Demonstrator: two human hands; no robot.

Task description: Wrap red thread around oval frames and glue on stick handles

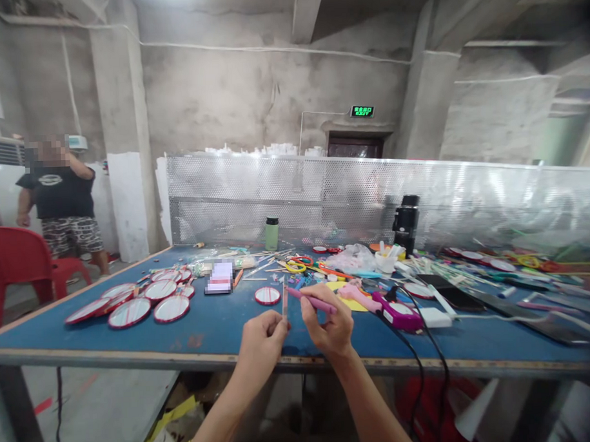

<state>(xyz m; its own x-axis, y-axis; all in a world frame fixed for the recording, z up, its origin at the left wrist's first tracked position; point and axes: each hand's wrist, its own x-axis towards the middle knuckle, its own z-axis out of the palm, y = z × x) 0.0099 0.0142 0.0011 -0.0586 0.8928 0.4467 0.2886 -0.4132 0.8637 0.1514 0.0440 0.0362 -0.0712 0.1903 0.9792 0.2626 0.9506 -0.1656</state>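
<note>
Nearest the lens, the left hand (260,343) pinches a thin pale stick (284,306) with its long axis upright and its tip pointing up. The right hand (330,328) grips a pink pen (313,302), nearly level, tip toward the stick. Both hover over the near edge of a blue table (216,330) strewn with red-rimmed discs (130,312), in a bare concrete room.

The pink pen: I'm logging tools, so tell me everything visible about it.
The pink pen is slim and looks plastic. The right hand grips its rear half; it lies nearly level above the blue table, tip pointing left, at or near the thin upright stick pinched by the left hand.
</note>
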